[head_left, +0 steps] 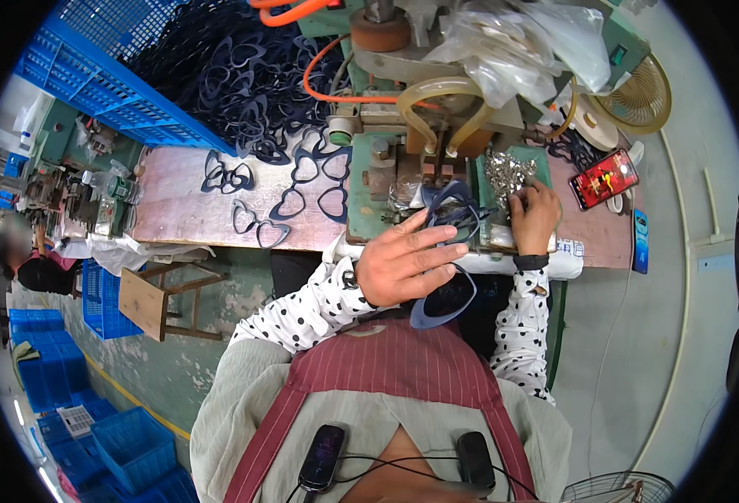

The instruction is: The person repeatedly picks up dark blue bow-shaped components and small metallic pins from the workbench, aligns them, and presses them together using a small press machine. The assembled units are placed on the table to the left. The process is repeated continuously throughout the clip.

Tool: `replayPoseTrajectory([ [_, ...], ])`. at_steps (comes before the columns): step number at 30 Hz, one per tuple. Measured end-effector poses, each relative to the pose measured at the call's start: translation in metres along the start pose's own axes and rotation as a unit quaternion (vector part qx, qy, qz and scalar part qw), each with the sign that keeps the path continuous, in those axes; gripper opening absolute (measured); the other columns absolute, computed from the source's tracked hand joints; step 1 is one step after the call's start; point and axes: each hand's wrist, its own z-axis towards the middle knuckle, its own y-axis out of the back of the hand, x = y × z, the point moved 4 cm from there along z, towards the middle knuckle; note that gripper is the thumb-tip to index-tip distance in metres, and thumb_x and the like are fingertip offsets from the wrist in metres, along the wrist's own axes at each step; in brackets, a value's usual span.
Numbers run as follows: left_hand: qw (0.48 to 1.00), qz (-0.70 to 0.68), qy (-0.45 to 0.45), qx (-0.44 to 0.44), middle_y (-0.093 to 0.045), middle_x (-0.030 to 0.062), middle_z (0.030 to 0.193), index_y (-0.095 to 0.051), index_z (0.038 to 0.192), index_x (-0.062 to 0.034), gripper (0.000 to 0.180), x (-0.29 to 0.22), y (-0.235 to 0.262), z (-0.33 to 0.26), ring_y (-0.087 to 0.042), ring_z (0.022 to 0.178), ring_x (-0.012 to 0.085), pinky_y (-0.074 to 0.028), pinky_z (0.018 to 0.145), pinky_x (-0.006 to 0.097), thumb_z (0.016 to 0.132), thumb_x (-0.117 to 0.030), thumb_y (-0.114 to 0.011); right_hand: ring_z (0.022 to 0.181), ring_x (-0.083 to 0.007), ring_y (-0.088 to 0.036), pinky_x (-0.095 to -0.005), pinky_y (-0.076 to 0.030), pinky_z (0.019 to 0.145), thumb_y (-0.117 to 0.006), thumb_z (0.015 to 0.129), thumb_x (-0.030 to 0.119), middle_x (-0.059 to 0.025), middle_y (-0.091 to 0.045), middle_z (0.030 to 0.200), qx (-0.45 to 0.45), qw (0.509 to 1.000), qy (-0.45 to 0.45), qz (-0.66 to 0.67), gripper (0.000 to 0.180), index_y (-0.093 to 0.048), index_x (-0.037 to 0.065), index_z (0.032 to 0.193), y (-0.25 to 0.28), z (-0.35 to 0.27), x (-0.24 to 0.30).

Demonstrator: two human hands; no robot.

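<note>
My left hand (407, 261) is in front of the machine, its fingers laid over a dark blue heart-shaped glasses frame (443, 312). One heart-shaped rim hangs below the fingers; more dark rims (455, 203) show above them, close under the machine's metal head (443, 163). The thumb's grip is hidden. To the right, my right hand (536, 216) has its fingers curled at the near edge of a pile of small silvery metal parts (508, 174) on a green tray. Whatever is between those fingertips is too small to make out.
Left of the machine, several loose heart-shaped frames (260, 225) lie on the pink table (168, 205), before a large heap by a blue crate (126, 101). A red-screened phone (604, 178) and a fan (635, 94) are at right. A wooden stool (145, 303) stands left.
</note>
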Motion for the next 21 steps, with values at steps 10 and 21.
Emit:
replayPoseTrajectory([
  [10, 0.834, -0.267, 0.46, -0.149, -0.054, 0.0069, 0.093, -0.053, 0.123, 0.0014, 0.045, 0.016, -0.05, -0.062, -0.05, 0.071, 0.0114, -0.044, 0.067, 0.023, 0.079, 0.002, -0.065, 0.078, -0.0276, -0.058, -0.0378, -0.044, 0.07, -0.067, 0.083, 0.014, -0.008, -0.064, 0.082, -0.133, 0.984, -0.03, 0.111, 0.008, -0.065, 0.008, 0.089, 0.015, -0.007, 0.008],
  [21, 0.626, -0.596, 0.487, -0.13, -0.062, 0.0058, 0.109, -0.053, 0.115, -0.0011, 0.035, 0.021, -0.068, -0.01, -0.059, 0.094, 0.0124, -0.045, 0.087, 0.026, 0.083, -0.004, -0.068, 0.082, -0.0328, -0.062, -0.0401, -0.048, 0.07, -0.058, 0.09, 0.012, -0.0121, -0.067, 0.089, -0.1, 0.981, -0.091, 0.14, 0.011, -0.062, 0.006, 0.099, 0.007, -0.008, 0.002],
])
